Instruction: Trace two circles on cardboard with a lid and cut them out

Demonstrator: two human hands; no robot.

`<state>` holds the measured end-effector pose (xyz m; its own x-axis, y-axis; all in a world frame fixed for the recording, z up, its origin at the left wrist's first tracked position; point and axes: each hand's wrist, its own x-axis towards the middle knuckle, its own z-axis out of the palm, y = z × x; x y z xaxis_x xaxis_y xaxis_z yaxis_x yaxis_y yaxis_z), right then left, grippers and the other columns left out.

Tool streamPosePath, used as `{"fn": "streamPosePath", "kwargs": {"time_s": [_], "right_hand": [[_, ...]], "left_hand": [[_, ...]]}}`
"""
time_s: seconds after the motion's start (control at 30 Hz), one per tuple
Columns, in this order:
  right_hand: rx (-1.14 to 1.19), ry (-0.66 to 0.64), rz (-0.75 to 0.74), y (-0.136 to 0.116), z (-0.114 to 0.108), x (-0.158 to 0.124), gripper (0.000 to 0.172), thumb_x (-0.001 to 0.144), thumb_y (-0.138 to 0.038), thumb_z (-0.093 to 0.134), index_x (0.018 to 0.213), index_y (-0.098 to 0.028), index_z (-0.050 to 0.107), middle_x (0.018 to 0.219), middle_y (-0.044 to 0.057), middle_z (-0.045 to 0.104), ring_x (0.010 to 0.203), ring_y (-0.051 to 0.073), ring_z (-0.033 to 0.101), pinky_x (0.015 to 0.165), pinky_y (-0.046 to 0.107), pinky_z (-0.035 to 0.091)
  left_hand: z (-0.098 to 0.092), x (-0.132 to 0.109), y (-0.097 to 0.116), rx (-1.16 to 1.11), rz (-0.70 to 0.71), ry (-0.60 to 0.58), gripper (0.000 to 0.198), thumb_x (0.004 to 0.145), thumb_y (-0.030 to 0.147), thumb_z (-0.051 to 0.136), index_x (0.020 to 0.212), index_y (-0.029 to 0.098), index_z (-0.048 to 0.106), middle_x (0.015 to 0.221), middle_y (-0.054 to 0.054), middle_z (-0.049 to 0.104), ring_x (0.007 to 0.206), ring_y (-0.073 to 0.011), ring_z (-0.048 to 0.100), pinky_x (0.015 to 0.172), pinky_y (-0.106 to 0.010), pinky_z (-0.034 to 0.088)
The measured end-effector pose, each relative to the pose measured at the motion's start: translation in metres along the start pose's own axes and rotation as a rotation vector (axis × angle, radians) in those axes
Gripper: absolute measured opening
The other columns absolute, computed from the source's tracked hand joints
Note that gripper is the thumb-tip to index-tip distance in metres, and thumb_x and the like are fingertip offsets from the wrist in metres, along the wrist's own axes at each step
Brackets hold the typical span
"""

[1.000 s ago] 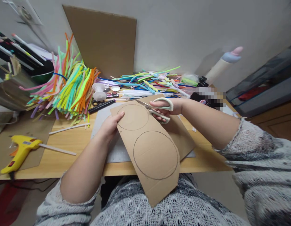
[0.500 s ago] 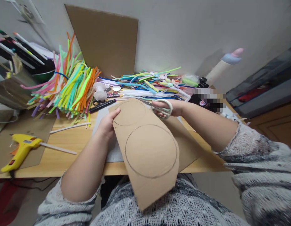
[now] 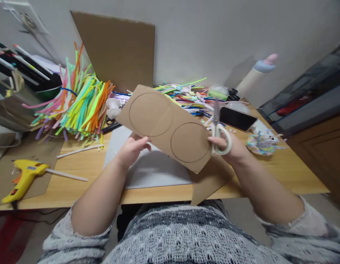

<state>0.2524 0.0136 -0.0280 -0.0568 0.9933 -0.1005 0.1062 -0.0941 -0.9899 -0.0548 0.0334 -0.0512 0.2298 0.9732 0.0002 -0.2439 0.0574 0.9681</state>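
My left hand (image 3: 131, 149) grips the lower edge of a brown cardboard piece (image 3: 164, 126) and holds it up above the desk. Two pencil circles are drawn on it, one at its left end, one at its right. My right hand (image 3: 231, 150) is closed on white-handled scissors (image 3: 219, 137), blades pointing up and away, just off the cardboard's right corner. Another cardboard sheet (image 3: 211, 179) lies under it on the desk edge.
A grey cutting mat (image 3: 147, 170) covers the wooden desk (image 3: 282, 176). Heaps of coloured pipe cleaners (image 3: 81, 102) lie at the back. A yellow glue gun (image 3: 21, 178) sits at the left, a black phone (image 3: 237, 118) at the right, and a tall cardboard sheet (image 3: 117, 47) leans on the wall.
The cardboard piece has been lifted off my lap and turned sideways. My right hand with the scissors has swung from the far edge to the piece's right side.
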Motion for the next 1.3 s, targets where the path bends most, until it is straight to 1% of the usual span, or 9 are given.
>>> {"fn": "streamPosePath", "kwargs": {"time_s": [0.1,0.2,0.37,0.53,0.67,0.87,1.0,1.17,1.3], "right_hand": [[0.223,0.433,-0.204,0.002,-0.018,-0.029,0.027,0.055,-0.022,0.073,0.078,-0.02,0.058,0.069,-0.005,0.052,0.058,0.009,0.048,0.053,0.022,0.041],[0.367,0.744,-0.334,0.003,-0.037,-0.05,0.027,0.049,-0.014,0.071,0.071,-0.021,0.057,0.071,-0.005,0.053,0.06,0.009,0.049,0.053,0.021,0.042],[0.296,1.008,-0.36,0.025,-0.056,-0.069,0.023,0.05,-0.019,0.071,0.068,-0.021,0.056,0.07,-0.004,0.052,0.058,0.01,0.046,0.05,0.023,0.039],[0.159,1.024,-0.31,0.053,-0.045,-0.087,0.024,0.06,-0.024,0.072,0.078,-0.019,0.058,0.071,-0.004,0.053,0.058,0.009,0.047,0.055,0.022,0.038],[-0.063,0.9,-0.197,0.07,-0.035,-0.101,0.024,0.065,-0.025,0.072,0.082,-0.019,0.057,0.07,-0.004,0.052,0.057,0.01,0.046,0.057,0.023,0.039],[0.024,0.882,-0.162,0.087,-0.03,-0.099,0.029,0.068,-0.034,0.07,0.085,-0.018,0.053,0.07,-0.004,0.05,0.055,0.009,0.045,0.053,0.022,0.037],[0.099,0.891,-0.166,0.087,-0.026,-0.096,0.029,0.067,-0.033,0.071,0.085,-0.018,0.054,0.069,-0.004,0.049,0.054,0.008,0.044,0.051,0.021,0.037],[0.157,0.926,-0.203,0.077,-0.025,-0.092,0.029,0.065,-0.032,0.072,0.085,-0.019,0.055,0.073,-0.003,0.051,0.057,0.01,0.046,0.05,0.022,0.039],[0.236,1.042,-0.216,0.062,-0.031,-0.086,0.029,0.06,-0.029,0.073,0.082,-0.02,0.056,0.073,-0.003,0.05,0.056,0.01,0.046,0.049,0.023,0.041]], "left_hand": [[0.006,-0.001,0.001,0.336,0.005,-0.184,0.066,0.068,0.028,0.059,0.131,0.022,0.041,0.124,-0.01,0.056,0.109,-0.0237,0.055,0.081,-0.033,0.049],[0.015,0.014,-0.001,0.726,-0.048,-0.152,0.066,0.071,0.031,0.055,0.132,0.011,0.041,0.125,-0.019,0.052,0.115,-0.0297,0.049,0.093,-0.043,0.042],[0.047,0.057,-0.01,1.007,-0.007,-0.103,0.076,0.062,0.036,0.071,0.129,0.012,0.044,0.138,-0.02,0.039,0.129,-0.0359,0.031,0.106,-0.046,0.02],[0.075,0.076,-0.03,1.154,-0.024,-0.085,0.09,0.047,0.036,0.083,0.126,0.013,0.047,0.13,-0.022,0.045,0.123,-0.0419,0.035,0.102,-0.048,0.023],[0.073,0.073,-0.033,1.177,-0.045,-0.012,0.091,0.04,0.035,0.085,0.123,0.017,0.051,0.124,-0.021,0.047,0.118,-0.0442,0.035,0.098,-0.052,0.025],[0.031,0.056,0.01,1.003,-0.012,-0.03,0.051,0.062,0.036,0.071,0.111,0.023,0.061,0.097,-0.006,0.061,0.087,-0.0247,0.057,0.078,-0.034,0.043],[-0.01,0.024,0.048,0.785,-0.165,-0.077,0.038,0.068,0.037,0.063,0.102,0.021,0.068,0.078,-0.005,0.064,0.061,-0.0171,0.055,0.055,-0.026,0.042],[-0.042,-0.02,0.08,0.534,-0.127,-0.156,0.042,0.06,0.03,0.065,0.101,0.023,0.072,0.105,-0.006,0.068,0.092,-0.0244,0.058,0.08,-0.034,0.046],[-0.035,-0.047,0.089,0.733,0.087,0.042,0.027,0.059,0.029,0.069,0.085,0.032,0.075,0.094,-0.002,0.071,0.1,-0.0258,0.059,0.093,-0.037,0.043]]}}
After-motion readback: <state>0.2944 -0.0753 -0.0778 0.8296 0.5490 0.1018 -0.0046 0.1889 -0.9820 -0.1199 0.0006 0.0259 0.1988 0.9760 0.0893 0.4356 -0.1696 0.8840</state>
